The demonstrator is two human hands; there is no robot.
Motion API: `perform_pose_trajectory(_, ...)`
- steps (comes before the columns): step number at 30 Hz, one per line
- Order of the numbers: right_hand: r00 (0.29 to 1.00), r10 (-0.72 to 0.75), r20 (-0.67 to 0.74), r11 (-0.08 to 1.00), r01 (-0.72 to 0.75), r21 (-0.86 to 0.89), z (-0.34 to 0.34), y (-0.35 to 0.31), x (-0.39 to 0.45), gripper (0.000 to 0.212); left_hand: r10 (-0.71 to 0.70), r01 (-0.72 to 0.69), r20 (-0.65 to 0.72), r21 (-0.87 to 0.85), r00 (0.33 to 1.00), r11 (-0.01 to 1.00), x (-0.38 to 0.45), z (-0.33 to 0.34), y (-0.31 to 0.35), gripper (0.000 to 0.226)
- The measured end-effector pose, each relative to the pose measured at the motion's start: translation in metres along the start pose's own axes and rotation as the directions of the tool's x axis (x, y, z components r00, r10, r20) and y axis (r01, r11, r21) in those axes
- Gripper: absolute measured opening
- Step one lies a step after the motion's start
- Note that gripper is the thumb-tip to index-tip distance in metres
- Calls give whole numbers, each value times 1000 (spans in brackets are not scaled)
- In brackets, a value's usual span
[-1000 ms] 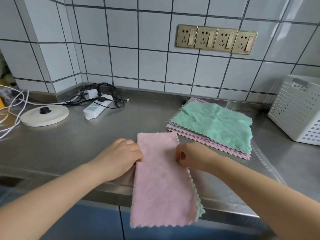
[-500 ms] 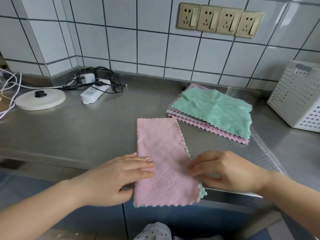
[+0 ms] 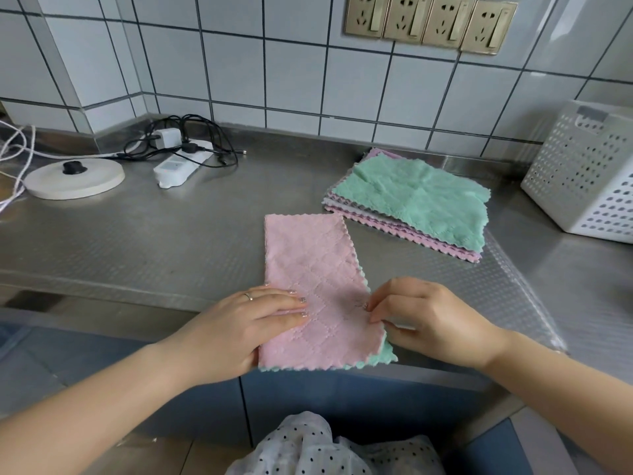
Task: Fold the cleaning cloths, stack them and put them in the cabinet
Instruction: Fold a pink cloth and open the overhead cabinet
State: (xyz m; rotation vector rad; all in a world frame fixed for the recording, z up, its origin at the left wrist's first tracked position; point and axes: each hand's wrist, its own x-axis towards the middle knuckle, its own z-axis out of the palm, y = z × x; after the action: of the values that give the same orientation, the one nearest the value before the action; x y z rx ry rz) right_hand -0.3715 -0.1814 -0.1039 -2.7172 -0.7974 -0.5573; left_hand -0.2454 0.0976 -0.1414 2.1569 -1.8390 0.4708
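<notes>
A pink cleaning cloth (image 3: 315,269), folded in half lengthwise with a green underside showing at its lower edge, lies on the steel counter near the front edge. My left hand (image 3: 246,323) presses flat on the cloth's left lower part with straight fingers. At the cloth's right edge my right hand (image 3: 421,313) pinches the fabric between fingertips and thumb. Behind and to the right sits a stack of unfolded cloths (image 3: 418,200), a green one on top with pink and white ones beneath.
A white perforated basket (image 3: 582,173) stands at the right. A white power strip (image 3: 178,166) with black cables and a round white lid (image 3: 75,176) lie at the back left. The counter's front edge (image 3: 137,293) runs just under my hands, blue cabinet fronts below.
Both hands slid down the cloth from its upper half to its near end. My left hand flattened from curled to straight fingers, and my right now pinches the right edge.
</notes>
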Motion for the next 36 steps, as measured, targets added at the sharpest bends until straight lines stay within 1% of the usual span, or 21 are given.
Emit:
perform_pose_trajectory(3, 995, 101, -8, 986, -99, 134, -2, -4, 0, 15, 52, -51, -60, 7, 997, 999, -1, -3, 5, 57)
perform_pose_trajectory(5, 989, 146, 8, 974, -145, 176, -3, -5, 0, 17, 120, -119, -131, 15, 984, 993, -3, -7, 12, 45)
perform_pose_trajectory(7, 981, 195, 10, 962, -193, 195, -1, -4, -2, 20, 180, -180, -184, 13, 966, 984, -4, -11, 21, 39)
perform_pose_trajectory(9, 970, 241, 1, 950, -236, 203, 0, -2, -3, 25, 249, -240, -187, 67, 950, 968, -6, -12, 25, 32)
perform_pose_trajectory(10, 967, 255, -1, 948, -249, 200, 0, -1, -3, 27, 261, -248, -183, 88, 948, 965, -6, -10, 24, 29)
perform_pose_trajectory(11, 966, 259, -1, 946, -253, 202, 0, -2, -3, 28, 241, -229, -181, 83, 954, 970, -8, -9, 23, 27)
perform_pose_trajectory(13, 971, 241, -1, 949, -235, 210, -1, -3, -4, 24, 168, -161, -182, 51, 969, 986, -12, -7, 19, 26)
perform_pose_trajectory(16, 975, 221, -1, 955, -216, 202, -1, -4, -4, 22, 111, -108, -186, 27, 976, 994, -16, -8, 19, 20)
perform_pose_trajectory(18, 980, 198, 1, 964, -195, 181, -1, -3, -4, 22, 125, -123, -189, 24, 974, 992, -16, -11, 22, 23)
perform_pose_trajectory(21, 988, 156, 19, 973, -157, 171, -1, -3, -7, 9, 187, -183, -185, 39, 965, 982, -15, -16, 24, 19)
perform_pose_trajectory(23, 989, 145, 41, 976, -149, 156, -2, -2, -11, 15, 217, -215, -176, 33, 960, 976, -15, -15, 25, 13)
perform_pose_trajectory(26, 992, 102, 75, 991, -108, 79, -1, -2, -14, 10, 227, -227, -156, 20, 961, 974, -17, -11, 24, 14)
perform_pose_trajectory(27, 993, 86, 76, 995, -90, 47, 0, -2, -14, 13, 225, -225, -159, 17, 961, 974, -17, -10, 22, 12)
perform_pose_trajectory(28, 995, 65, 76, 998, -66, 10, 1, -2, -14, 18, 221, -221, -156, 16, 963, 975, -18, -9, 21, 13)
perform_pose_trajectory(29, 996, 40, 77, 999, -38, -27, 1, -1, -15, 23, 218, -217, -143, 21, 965, 976, -17, -9, 20, 22)
perform_pose_trajectory(31, 996, -1, 89, 995, 10, -99, 0, 0, -17, 35, 202, -197, -86, 69, 976, 978, -16, -7, 15, 48)
perform_pose_trajectory(33, 994, -8, 113, 983, 29, -181, 0, 0, -17, 48, 129, -125, -20, 159, 991, 979, -10, -4, 9, 69)
perform_pose_trajectory(34, 992, -10, 123, 976, 36, -215, 1, 0, -17, 53, 82, -81, 3, 201, 997, 976, -6, -3, 6, 75)
perform_pose_trajectory(36, 988, -22, 155, 964, 61, -258, 6, 1, -15, 61, 34, -42, 33, 259, 999, 965, 2, 1, 3, 76)
